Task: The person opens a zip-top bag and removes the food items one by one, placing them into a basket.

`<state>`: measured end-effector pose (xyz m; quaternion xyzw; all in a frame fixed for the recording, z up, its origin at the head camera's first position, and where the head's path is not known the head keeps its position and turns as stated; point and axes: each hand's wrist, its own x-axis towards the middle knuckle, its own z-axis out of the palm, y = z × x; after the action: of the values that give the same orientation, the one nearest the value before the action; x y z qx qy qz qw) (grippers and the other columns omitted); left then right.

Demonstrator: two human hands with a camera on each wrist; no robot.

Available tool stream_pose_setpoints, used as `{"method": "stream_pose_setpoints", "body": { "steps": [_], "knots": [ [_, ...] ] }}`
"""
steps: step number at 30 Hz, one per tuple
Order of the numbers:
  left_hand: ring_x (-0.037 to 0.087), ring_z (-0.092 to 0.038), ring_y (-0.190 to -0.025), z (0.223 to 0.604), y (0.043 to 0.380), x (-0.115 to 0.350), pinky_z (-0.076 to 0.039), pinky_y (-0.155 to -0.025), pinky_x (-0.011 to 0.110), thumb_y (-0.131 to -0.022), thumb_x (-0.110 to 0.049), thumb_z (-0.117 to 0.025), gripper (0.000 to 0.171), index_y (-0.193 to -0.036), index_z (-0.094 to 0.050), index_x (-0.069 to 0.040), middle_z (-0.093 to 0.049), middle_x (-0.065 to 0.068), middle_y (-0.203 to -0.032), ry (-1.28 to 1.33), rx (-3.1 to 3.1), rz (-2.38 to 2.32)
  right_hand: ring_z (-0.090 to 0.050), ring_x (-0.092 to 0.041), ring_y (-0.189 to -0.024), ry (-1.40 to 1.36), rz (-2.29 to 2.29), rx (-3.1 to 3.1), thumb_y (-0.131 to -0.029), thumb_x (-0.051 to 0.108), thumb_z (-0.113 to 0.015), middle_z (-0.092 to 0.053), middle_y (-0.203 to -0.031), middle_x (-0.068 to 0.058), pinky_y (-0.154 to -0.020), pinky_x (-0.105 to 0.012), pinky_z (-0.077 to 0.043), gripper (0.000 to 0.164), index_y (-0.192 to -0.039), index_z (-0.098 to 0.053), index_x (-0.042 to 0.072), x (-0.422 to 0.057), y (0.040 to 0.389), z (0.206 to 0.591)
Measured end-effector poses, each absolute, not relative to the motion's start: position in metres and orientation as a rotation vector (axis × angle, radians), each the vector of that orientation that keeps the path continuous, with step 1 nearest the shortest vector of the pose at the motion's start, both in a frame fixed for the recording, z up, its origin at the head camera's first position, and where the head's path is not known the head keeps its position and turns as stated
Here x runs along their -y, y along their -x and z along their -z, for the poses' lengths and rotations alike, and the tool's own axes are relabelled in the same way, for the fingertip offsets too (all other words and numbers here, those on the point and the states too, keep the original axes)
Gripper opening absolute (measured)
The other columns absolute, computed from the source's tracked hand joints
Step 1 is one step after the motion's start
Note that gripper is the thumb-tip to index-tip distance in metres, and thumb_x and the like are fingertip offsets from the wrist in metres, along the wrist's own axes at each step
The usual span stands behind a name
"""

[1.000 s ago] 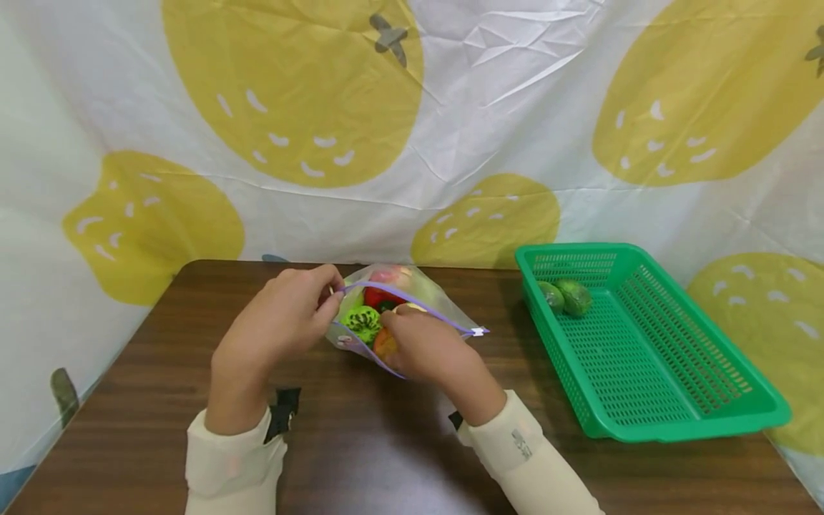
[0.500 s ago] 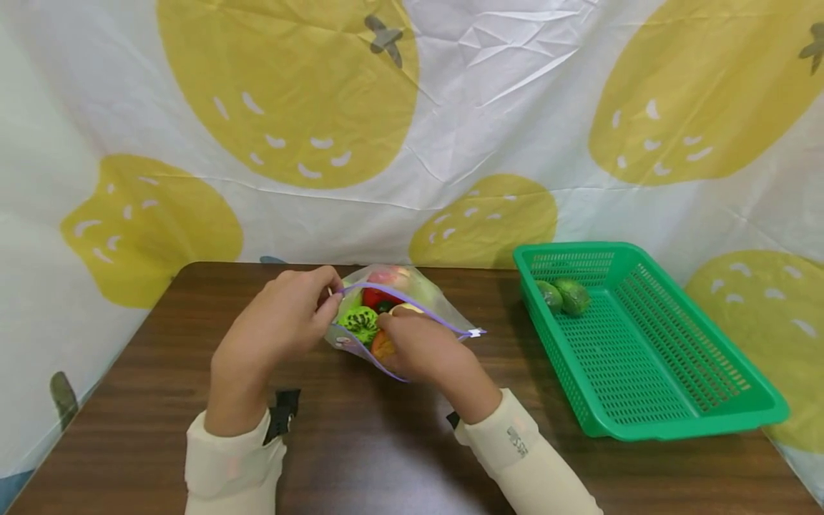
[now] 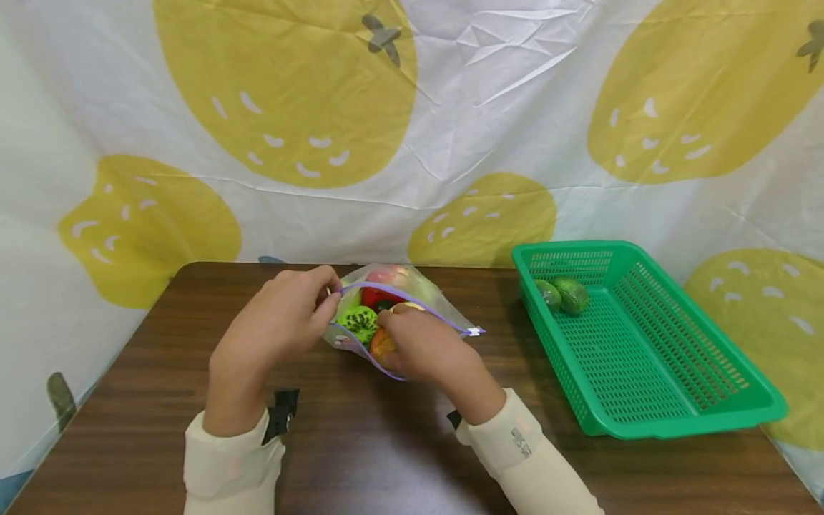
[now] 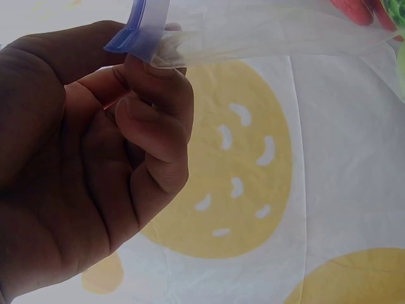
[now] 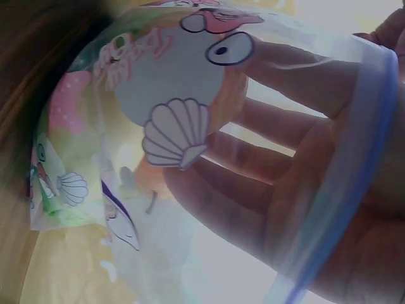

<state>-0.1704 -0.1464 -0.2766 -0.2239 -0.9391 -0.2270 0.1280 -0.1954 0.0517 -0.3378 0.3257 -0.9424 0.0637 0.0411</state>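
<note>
My left hand (image 3: pixel 273 322) pinches the corner of a clear zip bag (image 3: pixel 440 315) with a purple closure, its mouth spread wide. In the left wrist view the purple strip (image 4: pixel 140 28) sits between thumb and forefinger. My right hand (image 3: pixel 428 343) reaches inside the bag and holds an orange-red round fruit (image 3: pixel 381 347). Through the printed plastic in the right wrist view, fingers (image 5: pixel 234 183) lie around this fruit, partly hidden by a shell print. Also inside are a green kiwi half (image 3: pixel 358 322) with dark seeds, a red pepper (image 3: pixel 380 295) and a pinkish fruit (image 3: pixel 388 274).
A green plastic basket (image 3: pixel 556 365) stands on the right of the brown wooden table (image 3: pixel 347 443). Two green fruits (image 3: pixel 571 295) lie in its back left corner. A white slider (image 3: pixel 474 332) sits at the bag's right end. Behind hangs a lemon-print cloth (image 3: pixel 444 143).
Both hands keep nearly the same place and hold. The whole head view shifts very slightly.
</note>
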Motion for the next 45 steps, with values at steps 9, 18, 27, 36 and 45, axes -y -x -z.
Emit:
{"method": "stream_pose_setpoints", "body": {
  "steps": [9,18,27,36,45],
  "knots": [
    [0.020,-0.053,-0.059,0.277,0.171,0.146,-0.046,-0.056,0.037,-0.092,-0.008,-0.057,0.011,-0.092,-0.067,-0.001,-0.062,0.006,-0.067,0.654,2.738,0.659,-0.056,-0.019,-0.073,-1.034,-0.200,2.845,-0.077,0.019,-0.077,-0.062,-0.083,-0.002,-0.070,-0.037,-0.053,0.022,-0.092,-0.064,0.010,-0.055,0.187,0.327],
    [0.021,-0.053,-0.059,0.277,0.171,0.147,-0.046,-0.056,0.037,-0.092,-0.008,-0.058,0.011,-0.091,-0.067,-0.001,-0.062,0.007,-0.067,0.651,2.729,0.660,-0.056,-0.018,-0.078,-1.068,-0.220,2.822,-0.077,0.017,-0.078,-0.064,-0.091,-0.003,-0.074,-0.036,-0.053,0.030,-0.103,-0.064,0.007,-0.059,0.177,0.312],
    [0.021,-0.053,-0.059,0.276,0.170,0.146,-0.046,-0.056,0.037,-0.092,-0.008,-0.058,0.011,-0.091,-0.067,-0.002,-0.063,0.007,-0.067,0.652,2.733,0.664,-0.057,-0.016,-0.083,-1.085,-0.261,2.736,-0.080,0.016,-0.077,-0.064,-0.093,-0.002,-0.077,-0.034,-0.055,0.030,-0.105,-0.063,0.007,-0.065,0.165,0.301],
    [0.020,-0.053,-0.059,0.275,0.170,0.146,-0.046,-0.055,0.036,-0.093,-0.008,-0.058,0.011,-0.093,-0.067,-0.001,-0.062,0.007,-0.068,0.641,2.747,0.670,-0.058,-0.016,-0.079,-1.071,-0.304,2.738,-0.082,0.022,-0.078,-0.064,-0.098,0.000,-0.075,-0.035,-0.056,0.035,-0.111,-0.061,0.011,-0.071,0.154,0.292],
    [0.020,-0.052,-0.059,0.275,0.170,0.147,-0.046,-0.056,0.036,-0.093,-0.008,-0.058,0.011,-0.094,-0.066,-0.001,-0.062,0.007,-0.068,0.640,2.768,0.670,-0.058,-0.015,-0.081,-1.039,-0.318,2.751,-0.083,0.027,-0.077,-0.064,-0.101,0.003,-0.076,-0.036,-0.056,0.037,-0.113,-0.060,0.013,-0.075,0.146,0.285]
  ]
}}
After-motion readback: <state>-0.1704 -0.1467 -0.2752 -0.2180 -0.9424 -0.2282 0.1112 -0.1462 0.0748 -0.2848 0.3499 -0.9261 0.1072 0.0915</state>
